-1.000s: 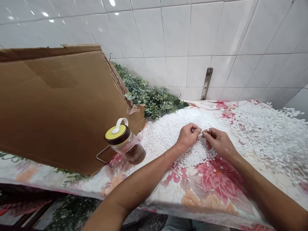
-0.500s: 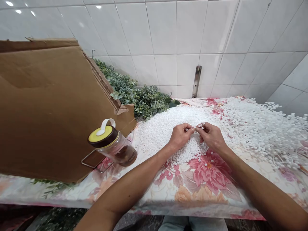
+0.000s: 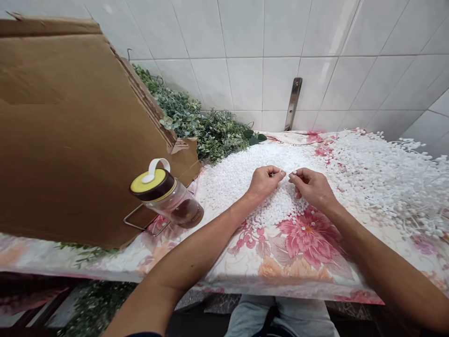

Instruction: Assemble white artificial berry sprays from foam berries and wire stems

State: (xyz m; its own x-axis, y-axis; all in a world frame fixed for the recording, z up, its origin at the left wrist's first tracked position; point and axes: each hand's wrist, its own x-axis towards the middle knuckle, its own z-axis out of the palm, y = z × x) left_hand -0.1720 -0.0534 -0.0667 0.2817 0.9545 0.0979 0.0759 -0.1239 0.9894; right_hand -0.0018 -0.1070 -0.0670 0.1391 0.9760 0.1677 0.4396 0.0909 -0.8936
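Over a heap of small white beads (image 3: 228, 182), my left hand (image 3: 264, 182) is closed in a pinch. Thin white bits of a plastic sprig poke out between its thumb and fingers. My right hand (image 3: 313, 186) faces it across a small gap, thumb and forefinger pinched together on a tiny white bead (image 3: 293, 172). Its other fingers curl underneath. More of what each hand holds is hidden by the fingertips. To the right lies a large pile of white branching stems with round tips (image 3: 389, 178).
A big cardboard box (image 3: 70, 131) stands at the left. Before it sits a clear bottle with a yellow lid (image 3: 178, 206) beside a wire handle (image 3: 145, 222). Green artificial foliage (image 3: 210, 131) lies along the tiled wall (image 3: 242, 37). A floral cloth (image 3: 242, 276) covers the table.
The view has tipped downward. My hands have moved slightly apart, and the white sprig seen at my right fingertips now shows only as a small bead.
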